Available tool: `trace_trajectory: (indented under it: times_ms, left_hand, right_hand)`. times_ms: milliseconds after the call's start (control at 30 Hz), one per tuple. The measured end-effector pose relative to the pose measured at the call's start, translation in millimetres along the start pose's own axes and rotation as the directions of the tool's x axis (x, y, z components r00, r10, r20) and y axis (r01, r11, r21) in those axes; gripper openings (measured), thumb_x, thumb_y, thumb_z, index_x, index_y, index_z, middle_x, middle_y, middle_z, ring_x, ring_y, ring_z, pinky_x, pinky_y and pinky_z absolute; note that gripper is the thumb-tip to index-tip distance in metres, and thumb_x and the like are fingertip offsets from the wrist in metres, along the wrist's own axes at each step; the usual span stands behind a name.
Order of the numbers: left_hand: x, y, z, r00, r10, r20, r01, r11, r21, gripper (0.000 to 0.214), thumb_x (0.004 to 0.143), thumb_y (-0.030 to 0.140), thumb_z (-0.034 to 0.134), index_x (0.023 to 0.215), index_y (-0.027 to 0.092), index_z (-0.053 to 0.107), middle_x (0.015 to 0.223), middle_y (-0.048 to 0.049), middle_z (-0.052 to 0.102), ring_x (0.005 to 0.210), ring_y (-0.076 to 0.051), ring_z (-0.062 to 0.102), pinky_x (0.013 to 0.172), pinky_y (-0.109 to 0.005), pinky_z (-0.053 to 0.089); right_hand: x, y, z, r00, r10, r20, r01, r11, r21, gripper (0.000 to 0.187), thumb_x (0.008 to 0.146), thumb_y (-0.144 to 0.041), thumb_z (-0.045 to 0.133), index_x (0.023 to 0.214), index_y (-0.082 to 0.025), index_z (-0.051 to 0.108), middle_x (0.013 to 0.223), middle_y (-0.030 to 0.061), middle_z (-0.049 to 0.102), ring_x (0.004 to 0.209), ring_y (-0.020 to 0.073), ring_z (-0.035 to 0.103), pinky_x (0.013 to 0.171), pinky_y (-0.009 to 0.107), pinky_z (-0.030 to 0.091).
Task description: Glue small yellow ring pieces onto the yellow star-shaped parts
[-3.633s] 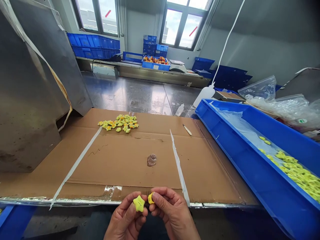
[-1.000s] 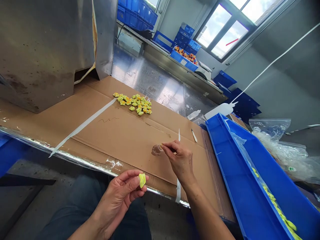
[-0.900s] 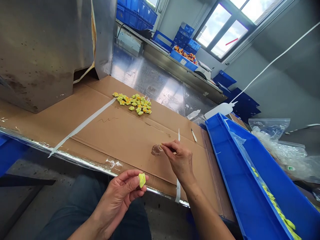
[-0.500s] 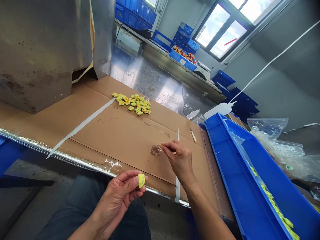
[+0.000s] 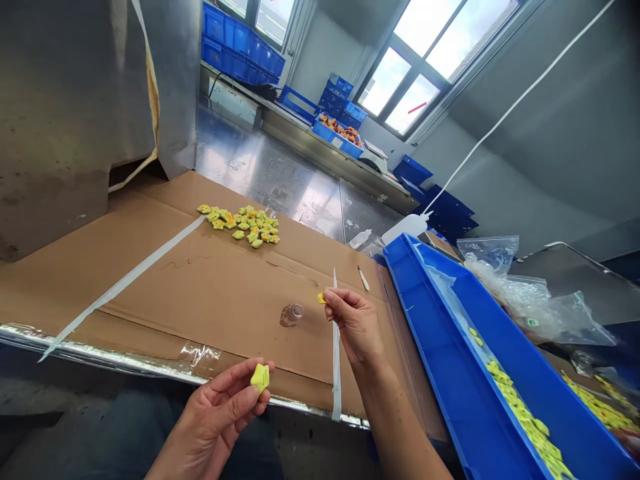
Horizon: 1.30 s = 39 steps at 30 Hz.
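Observation:
Between the thumb and fingers of my left hand (image 5: 217, 410) is a small yellow-green star-shaped piece (image 5: 261, 378), held just off the table's front edge. My right hand (image 5: 357, 323) pinches a tiny yellow-orange piece (image 5: 321, 298), its exact kind too small to make out. Just left of the right hand, a small clear cup (image 5: 291, 315) stands on the cardboard (image 5: 235, 287). Farther back on the cardboard lies a loose pile of yellow-green pieces with orange parts (image 5: 250, 223).
A long blue bin (image 5: 425, 347) with yellow-green pieces inside flanks my right arm. A white-handled knife (image 5: 363, 278) and white bottles (image 5: 406, 228) lie toward the back right. Plastic bags (image 5: 530, 293) sit beyond the bin. A metal housing (image 5: 90, 100) rises at left.
My right hand has drawn back from the clear cup and now pinches the tiny yellow-orange piece clear of it. My left hand still holds the star-shaped piece. The view has shifted.

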<state>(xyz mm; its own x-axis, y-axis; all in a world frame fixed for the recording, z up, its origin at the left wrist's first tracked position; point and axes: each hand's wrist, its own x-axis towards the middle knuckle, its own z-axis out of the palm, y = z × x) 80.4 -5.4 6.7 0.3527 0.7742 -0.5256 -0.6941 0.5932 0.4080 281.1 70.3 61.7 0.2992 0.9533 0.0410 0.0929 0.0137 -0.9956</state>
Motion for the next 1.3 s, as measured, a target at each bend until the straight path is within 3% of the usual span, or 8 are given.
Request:
trace_trajectory:
  times_ms: [133,367,500,733,1300]
  left_hand:
    - [0.2,2.5,1.6,1.0,0.024,0.009,-0.024,1.0,0.013,0.035,0.06,0.004,0.079,0.093,0.013,0.072,0.098,-0.0085,0.075,0.063,-0.011,0.066,0.062,-0.016,0.057]
    - [1.2,4.5,-0.2,0.999,0.001,0.053,0.004,0.996,-0.089,0.025,0.065,0.022,0.078,0.087,0.013,0.072,0.077,-0.0104,0.075,0.067,-0.016,0.068,0.062,-0.021,0.058]
    - [1.1,5.4,0.1,1.0,-0.017,0.026,0.02,0.994,-0.104,0.023,0.068,0.018,0.075,0.09,0.01,0.071,0.075,-0.011,0.074,0.063,-0.015,0.068,0.059,-0.021,0.058]
    - [4.4,3.3,-4.0,0.999,-0.033,0.014,0.034,0.996,-0.086,0.027,0.062,0.02,0.08,0.086,0.01,0.072,0.069,-0.0097,0.073,0.057,-0.014,0.066,0.053,-0.019,0.057]
    - [4.4,4.6,-0.5,1.0,-0.029,-0.007,0.029,0.996,-0.089,0.031,0.057,0.025,0.083,0.082,0.013,0.071,0.064,-0.0073,0.071,0.053,-0.012,0.063,0.05,-0.019,0.055]
  right_hand:
    - [1.4,0.0,-2.2,0.999,0.053,-0.003,-0.052,0.992,0.112,0.017,0.062,-0.03,0.078,0.07,-0.016,0.072,0.062,0.0002,0.063,0.05,0.0081,0.048,0.048,0.022,0.038]
    - [0.1,-1.2,2.5,0.998,0.068,0.015,-0.07,0.979,0.191,0.015,0.061,-0.023,0.081,0.07,-0.015,0.073,0.061,0.0002,0.065,0.05,0.0082,0.049,0.047,0.021,0.039]
    - [1.6,-0.8,4.6,0.993,0.111,0.036,-0.117,0.964,0.239,0.016,0.06,-0.022,0.082,0.07,-0.014,0.073,0.061,-0.0002,0.065,0.049,0.0074,0.049,0.046,0.019,0.039]
    - [4.8,1.9,2.9,0.964,0.245,0.103,-0.265,0.904,0.336,0.022,0.053,-0.024,0.085,0.068,-0.013,0.072,0.06,-0.0005,0.063,0.046,0.0052,0.048,0.04,0.015,0.04]
    - [7.2,4.1,1.3,0.926,0.334,0.178,-0.379,0.804,0.459,0.02,0.055,-0.017,0.085,0.068,-0.012,0.071,0.062,-0.0015,0.062,0.046,0.0035,0.051,0.04,0.009,0.046]
